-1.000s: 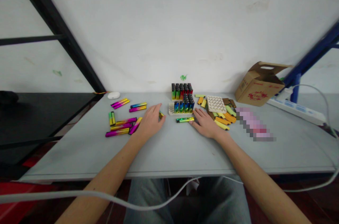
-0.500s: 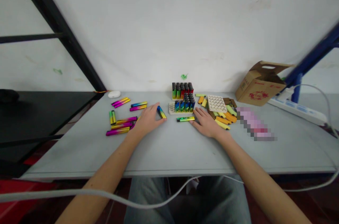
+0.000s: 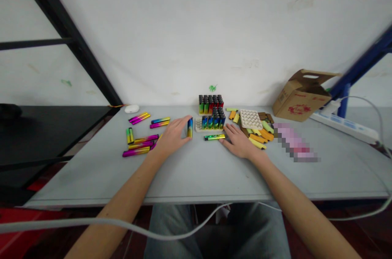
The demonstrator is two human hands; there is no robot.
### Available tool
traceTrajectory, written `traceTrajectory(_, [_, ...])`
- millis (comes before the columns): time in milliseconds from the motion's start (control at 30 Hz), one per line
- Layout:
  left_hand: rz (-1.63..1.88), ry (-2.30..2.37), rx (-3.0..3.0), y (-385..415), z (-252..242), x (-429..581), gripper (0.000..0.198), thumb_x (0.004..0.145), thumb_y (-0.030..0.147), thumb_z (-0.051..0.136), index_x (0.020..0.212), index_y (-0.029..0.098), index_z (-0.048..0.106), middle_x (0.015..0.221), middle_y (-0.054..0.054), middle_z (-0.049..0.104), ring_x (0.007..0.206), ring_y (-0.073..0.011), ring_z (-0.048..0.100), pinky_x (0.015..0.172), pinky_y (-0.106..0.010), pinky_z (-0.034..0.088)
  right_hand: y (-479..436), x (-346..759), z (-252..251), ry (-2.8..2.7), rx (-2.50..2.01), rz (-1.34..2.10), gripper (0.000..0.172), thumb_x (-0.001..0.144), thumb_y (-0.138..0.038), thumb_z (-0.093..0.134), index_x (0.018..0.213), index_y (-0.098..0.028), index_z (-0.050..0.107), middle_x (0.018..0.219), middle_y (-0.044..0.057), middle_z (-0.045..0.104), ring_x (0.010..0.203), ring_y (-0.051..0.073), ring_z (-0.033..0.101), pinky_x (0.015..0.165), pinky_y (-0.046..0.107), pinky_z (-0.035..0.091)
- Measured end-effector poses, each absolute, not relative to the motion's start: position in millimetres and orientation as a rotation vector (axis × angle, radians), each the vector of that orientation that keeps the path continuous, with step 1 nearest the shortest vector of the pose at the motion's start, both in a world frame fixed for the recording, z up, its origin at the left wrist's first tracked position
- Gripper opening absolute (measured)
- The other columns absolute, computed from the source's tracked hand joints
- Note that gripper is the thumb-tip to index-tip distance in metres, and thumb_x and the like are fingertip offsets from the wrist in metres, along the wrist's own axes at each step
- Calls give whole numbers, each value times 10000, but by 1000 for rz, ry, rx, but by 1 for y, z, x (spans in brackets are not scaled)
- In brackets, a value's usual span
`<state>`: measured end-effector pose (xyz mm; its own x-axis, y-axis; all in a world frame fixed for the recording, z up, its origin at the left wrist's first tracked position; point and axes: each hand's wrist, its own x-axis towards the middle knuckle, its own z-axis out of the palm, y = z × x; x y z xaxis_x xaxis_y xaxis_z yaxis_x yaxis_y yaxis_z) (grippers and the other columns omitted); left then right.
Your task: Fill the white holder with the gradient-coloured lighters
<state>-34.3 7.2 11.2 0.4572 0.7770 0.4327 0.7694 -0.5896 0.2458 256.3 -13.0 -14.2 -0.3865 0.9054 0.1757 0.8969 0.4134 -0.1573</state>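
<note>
While pinching a lighter (image 3: 190,127) upright in the left hand (image 3: 173,138), holding it just left of the tray (image 3: 198,125). Resting the right hand (image 3: 240,142) flat on the table (image 3: 196,177), fingers spread, gripping nothing, beside a green lighter (image 3: 214,137).

A white wall (image 3: 196,26), stained and scuffed in places, rose behind the far edge of the grey desk (image 3: 196,173). A black metal frame (image 3: 61,22) slanted beyond its left edge, above a black surface (image 3: 45,128). A blue frame (image 3: 361,62) stood past the far right corner. Dark reddish floor (image 3: 367,234) showed below the near edge.
</note>
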Motion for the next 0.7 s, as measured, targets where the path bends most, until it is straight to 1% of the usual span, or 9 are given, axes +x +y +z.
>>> traceTrajectory(100, [801, 1376, 2638, 7, 12, -34, 690, 792, 248, 614, 1431, 207, 358, 1454, -91, 459, 1337, -258, 425, 1142, -448, 318, -13, 257, -15, -2436, -1585, 49, 719, 935, -556, 287, 1438, -50, 375, 1500, 199, 375, 1420, 316, 293, 1157, 498, 264])
traceTrajectory(200, [827, 1334, 2596, 6, 14, -32, 684, 781, 206, 592, 1426, 191, 363, 1471, -90, 430, 1358, -242, 397, 1165, -426, 294, -13, 257, -15, -2438, -1597, 48, 724, 937, -556, 285, 1432, -37, 380, 1501, 201, 373, 1421, 313, 292, 1155, 479, 275])
traceTrajectory(267, [845, 1333, 2554, 5, 15, -30, 678, 766, 176, 577, 1415, 183, 379, 1475, -97, 409, 1358, -243, 392, 1158, -413, 311, -12, 257, -15, -2443, -1596, 50, 728, 937, -556, 284, 1430, -28, 380, 1498, 204, 376, 1420, 313, 293, 1153, 472, 279])
traceTrajectory(333, [846, 1355, 2502, 3, 15, -28, 681, 752, 152, 566, 1408, 186, 388, 1474, -108, 381, 1321, -254, 433, 1132, -414, 354, -12, 257, -15, -2447, -1587, 48, 727, 936, -556, 285, 1430, -30, 381, 1496, 207, 378, 1418, 315, 297, 1151, 479, 279])
traceTrajectory(467, [852, 1403, 2434, 1, 14, -27, 696, 735, 138, 571, 1407, 192, 395, 1459, -130, 343, 1170, -252, 559, 1077, -419, 416, -12, 257, -16, -2442, -1580, 36, 716, 936, -553, 291, 1433, -46, 382, 1498, 204, 376, 1414, 319, 301, 1155, 496, 265])
traceTrajectory(600, [861, 1426, 2408, 2, 12, -27, 699, 729, 162, 591, 1403, 192, 411, 1510, -136, 293, 1090, -241, 600, 1049, -420, 437, -12, 257, -16, -2435, -1580, 36, 714, 935, -553, 291, 1433, -49, 382, 1492, 204, 385, 1412, 320, 308, 1155, 500, 265])
traceTrajectory(633, [850, 1431, 2413, 3, 11, -27, 704, 728, 169, 594, 1407, 193, 409, 1509, -131, 314, 1086, -242, 601, 1042, -419, 441, -12, 257, -16, -2436, -1578, 37, 714, 935, -553, 290, 1431, -47, 384, 1491, 206, 387, 1411, 319, 309, 1153, 499, 268])
traceTrajectory(700, [825, 1429, 2436, 5, 10, -28, 700, 737, 182, 592, 1412, 200, 410, 1452, -113, 429, 1080, -244, 601, 1022, -411, 454, -12, 257, -15, -2441, -1575, 39, 719, 936, -550, 289, 1426, -34, 388, 1488, 212, 388, 1411, 317, 311, 1152, 488, 276])
